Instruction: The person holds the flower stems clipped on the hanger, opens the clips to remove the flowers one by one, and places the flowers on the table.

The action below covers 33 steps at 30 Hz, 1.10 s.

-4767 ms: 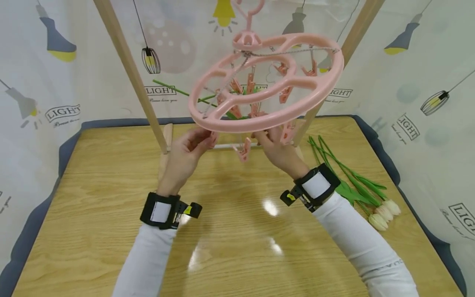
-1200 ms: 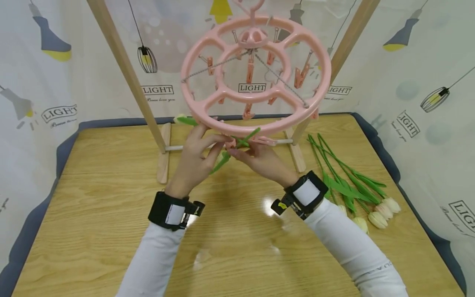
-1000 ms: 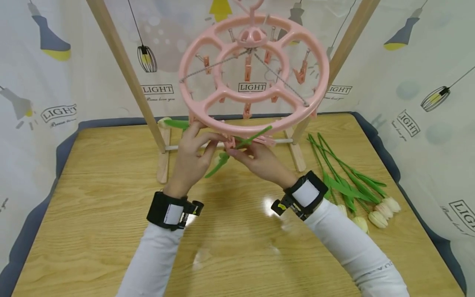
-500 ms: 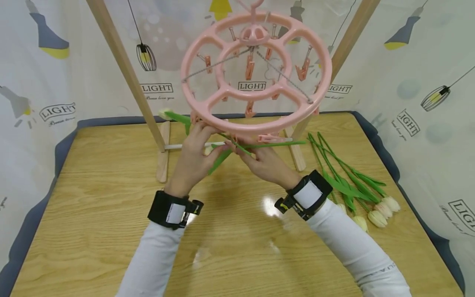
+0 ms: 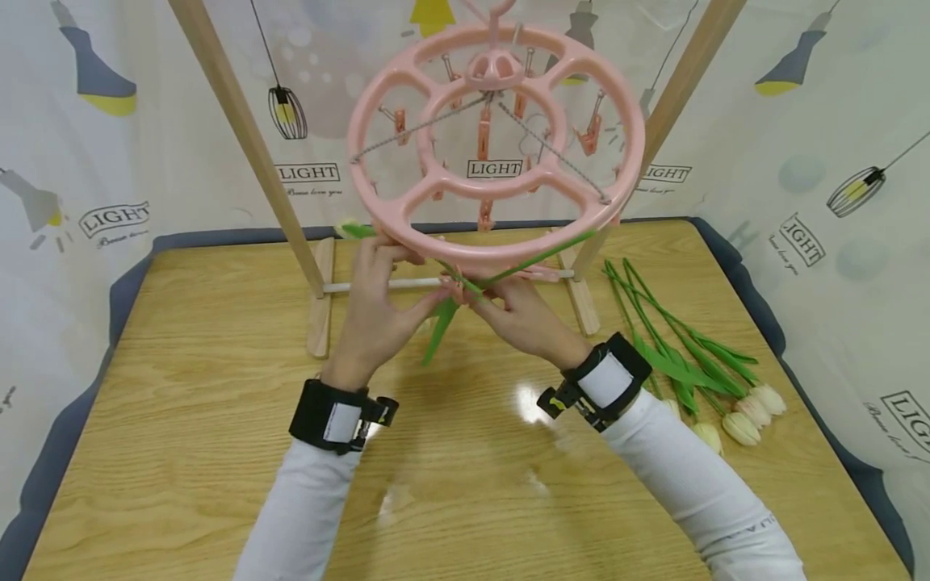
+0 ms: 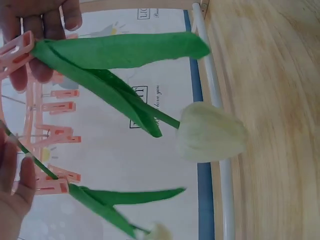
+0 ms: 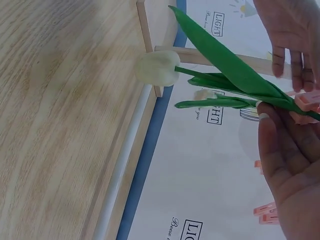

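A pink round clip hanger [image 5: 501, 254] hangs in front of me with pegs below its ring. A white tulip [image 6: 212, 132] hangs flower-down from a pink peg [image 6: 16, 52] at the near rim; its green stem end pokes up past the rim. My left hand [image 5: 381, 303] is left of this peg, thumb stretched toward it and fingers spread near the rim. My right hand [image 5: 526, 315] is close on the other side, its fingers extended behind the stem and peg in the wrist views. A second tulip [image 6: 160, 232] hangs from another peg [image 6: 52, 186] beside my left hand.
More white tulips [image 5: 751, 411] lie in a bunch on the wooden table [image 5: 218, 452] at the right. The frame's wooden posts [image 5: 247, 145] rise either side of the hanger, joined low down by a white rod [image 5: 349, 287]. Patterned cloth [image 5: 182, 97] stands behind.
The near tulip's leaves and stem have swung, and the hanger has turned and swayed slightly. My left fingers have spread away from the peg they were pinching. The right hand has barely moved.
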Each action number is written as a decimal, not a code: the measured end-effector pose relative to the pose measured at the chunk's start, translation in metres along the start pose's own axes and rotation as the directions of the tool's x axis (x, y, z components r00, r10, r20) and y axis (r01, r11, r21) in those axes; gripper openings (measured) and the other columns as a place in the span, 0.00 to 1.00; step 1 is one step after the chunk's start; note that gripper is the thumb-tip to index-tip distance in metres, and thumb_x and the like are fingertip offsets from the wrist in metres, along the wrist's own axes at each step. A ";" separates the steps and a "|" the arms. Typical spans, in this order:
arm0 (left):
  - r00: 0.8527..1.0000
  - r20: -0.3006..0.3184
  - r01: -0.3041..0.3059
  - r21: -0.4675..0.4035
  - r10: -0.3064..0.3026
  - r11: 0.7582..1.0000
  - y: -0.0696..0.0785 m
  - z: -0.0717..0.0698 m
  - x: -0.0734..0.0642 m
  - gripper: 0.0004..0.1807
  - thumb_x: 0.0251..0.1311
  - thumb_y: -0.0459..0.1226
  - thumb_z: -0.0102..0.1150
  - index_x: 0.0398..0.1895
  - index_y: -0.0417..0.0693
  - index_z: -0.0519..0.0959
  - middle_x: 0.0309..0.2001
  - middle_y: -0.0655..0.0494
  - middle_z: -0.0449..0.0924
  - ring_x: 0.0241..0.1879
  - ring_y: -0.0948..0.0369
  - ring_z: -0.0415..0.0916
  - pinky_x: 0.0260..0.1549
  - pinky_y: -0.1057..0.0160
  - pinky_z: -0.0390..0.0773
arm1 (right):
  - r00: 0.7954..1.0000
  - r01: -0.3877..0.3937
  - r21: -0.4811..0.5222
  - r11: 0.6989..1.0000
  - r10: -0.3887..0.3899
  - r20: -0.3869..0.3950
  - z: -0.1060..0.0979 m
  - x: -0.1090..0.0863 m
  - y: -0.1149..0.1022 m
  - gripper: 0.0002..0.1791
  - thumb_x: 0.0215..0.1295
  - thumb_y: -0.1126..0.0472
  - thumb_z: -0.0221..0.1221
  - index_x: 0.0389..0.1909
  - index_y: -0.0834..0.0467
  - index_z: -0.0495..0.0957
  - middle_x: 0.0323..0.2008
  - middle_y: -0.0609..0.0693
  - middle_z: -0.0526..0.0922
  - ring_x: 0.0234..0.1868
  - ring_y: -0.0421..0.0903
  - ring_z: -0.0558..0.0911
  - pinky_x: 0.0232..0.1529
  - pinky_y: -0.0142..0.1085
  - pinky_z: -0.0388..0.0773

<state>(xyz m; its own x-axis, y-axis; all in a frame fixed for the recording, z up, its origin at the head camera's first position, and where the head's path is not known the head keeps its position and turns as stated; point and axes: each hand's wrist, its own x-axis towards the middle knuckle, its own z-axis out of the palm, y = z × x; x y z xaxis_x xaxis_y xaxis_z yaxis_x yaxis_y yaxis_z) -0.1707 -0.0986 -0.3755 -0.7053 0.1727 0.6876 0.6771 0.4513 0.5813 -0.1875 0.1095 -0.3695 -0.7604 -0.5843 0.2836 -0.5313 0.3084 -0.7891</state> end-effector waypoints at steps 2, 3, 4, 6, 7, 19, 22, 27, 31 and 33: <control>0.997 0.042 0.066 -0.024 -0.065 0.998 0.001 -0.001 -0.002 0.22 0.48 0.37 0.76 0.42 0.36 0.76 0.43 0.42 0.78 0.47 0.48 0.73 0.53 0.53 0.72 | 1.000 0.007 0.013 1.000 -0.007 -0.003 0.000 -0.001 0.000 0.17 0.74 0.65 0.51 0.61 0.62 0.75 0.53 0.58 0.83 0.52 0.51 0.82 0.56 0.46 0.79; 0.991 0.080 0.108 -0.046 -0.104 0.993 0.002 -0.001 -0.002 0.21 0.51 0.38 0.75 0.44 0.38 0.78 0.43 0.45 0.80 0.46 0.50 0.76 0.52 0.53 0.74 | 1.000 0.008 0.018 1.000 -0.008 -0.003 -0.001 -0.001 -0.001 0.17 0.74 0.66 0.51 0.61 0.63 0.75 0.53 0.58 0.82 0.52 0.51 0.82 0.55 0.46 0.79; 0.981 0.122 0.159 -0.070 -0.150 0.985 0.003 -0.001 -0.002 0.19 0.54 0.40 0.73 0.45 0.41 0.79 0.44 0.47 0.82 0.47 0.52 0.78 0.52 0.53 0.76 | 1.000 0.009 0.016 1.000 -0.008 -0.005 0.000 -0.001 0.000 0.17 0.74 0.66 0.51 0.60 0.63 0.75 0.53 0.59 0.82 0.52 0.52 0.82 0.55 0.46 0.80; 0.952 0.199 0.257 -0.104 -0.233 0.961 0.004 -0.002 -0.002 0.19 0.60 0.45 0.68 0.50 0.46 0.80 0.49 0.50 0.84 0.51 0.54 0.80 0.55 0.52 0.76 | 1.000 0.006 0.006 1.000 -0.006 -0.013 -0.001 -0.002 -0.001 0.16 0.74 0.66 0.52 0.58 0.63 0.77 0.52 0.59 0.82 0.51 0.52 0.82 0.55 0.45 0.80; 0.935 0.229 0.302 -0.120 -0.270 0.946 0.005 -0.002 -0.002 0.20 0.62 0.47 0.65 0.52 0.48 0.79 0.52 0.52 0.83 0.54 0.55 0.79 0.58 0.53 0.75 | 1.000 0.004 -0.002 1.000 -0.004 -0.017 -0.001 -0.002 -0.001 0.16 0.74 0.66 0.52 0.58 0.63 0.77 0.53 0.59 0.83 0.51 0.52 0.82 0.54 0.45 0.80; 0.903 0.307 0.397 -0.327 -0.301 0.858 0.009 0.005 0.003 0.33 0.64 0.59 0.56 0.68 0.58 0.66 0.62 0.56 0.75 0.65 0.57 0.71 0.67 0.48 0.68 | 1.000 0.020 0.005 1.000 -0.020 0.018 -0.001 -0.001 -0.001 0.15 0.75 0.65 0.51 0.57 0.61 0.77 0.51 0.57 0.83 0.50 0.49 0.83 0.53 0.42 0.81; 0.899 0.312 0.406 -0.339 -0.306 0.849 0.011 0.009 0.003 0.24 0.70 0.51 0.54 0.64 0.52 0.69 0.60 0.52 0.76 0.65 0.56 0.70 0.67 0.49 0.69 | 0.999 0.013 0.020 1.000 -0.013 0.038 -0.001 0.000 -0.003 0.14 0.75 0.65 0.50 0.56 0.63 0.77 0.50 0.58 0.83 0.49 0.50 0.83 0.52 0.42 0.81; 0.932 0.219 0.351 -0.354 -0.289 0.867 0.015 0.016 0.005 0.14 0.72 0.35 0.52 0.56 0.39 0.72 0.49 0.42 0.78 0.54 0.53 0.76 0.60 0.56 0.75 | 0.999 -0.035 0.077 0.996 0.033 0.030 0.000 -0.002 -0.002 0.20 0.79 0.55 0.45 0.57 0.63 0.78 0.51 0.59 0.85 0.51 0.51 0.83 0.50 0.41 0.82; 0.945 0.188 0.322 -0.380 -0.268 0.867 0.017 0.016 0.006 0.14 0.70 0.31 0.53 0.56 0.36 0.71 0.45 0.41 0.78 0.44 0.56 0.79 0.50 0.61 0.81 | 0.998 -0.035 0.115 0.993 0.041 -0.049 -0.001 -0.004 -0.001 0.33 0.78 0.41 0.41 0.57 0.64 0.79 0.52 0.60 0.85 0.51 0.52 0.84 0.49 0.43 0.83; 0.946 0.205 0.315 -0.401 -0.251 0.860 0.018 0.016 0.007 0.14 0.70 0.31 0.52 0.55 0.35 0.70 0.44 0.42 0.77 0.40 0.57 0.78 0.46 0.63 0.82 | 0.995 -0.031 0.117 0.993 0.042 -0.091 -0.001 -0.005 -0.001 0.39 0.75 0.34 0.39 0.55 0.64 0.80 0.52 0.59 0.85 0.51 0.51 0.84 0.49 0.45 0.83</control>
<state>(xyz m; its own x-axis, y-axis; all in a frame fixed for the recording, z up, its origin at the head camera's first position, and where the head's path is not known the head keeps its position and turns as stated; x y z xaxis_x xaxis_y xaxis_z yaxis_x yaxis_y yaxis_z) -0.1664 -0.0752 -0.3675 -0.8801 0.2301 0.4153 0.4444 0.0918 0.8911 -0.1832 0.1130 -0.3698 -0.8127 -0.5001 0.2991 -0.4602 0.2359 -0.8559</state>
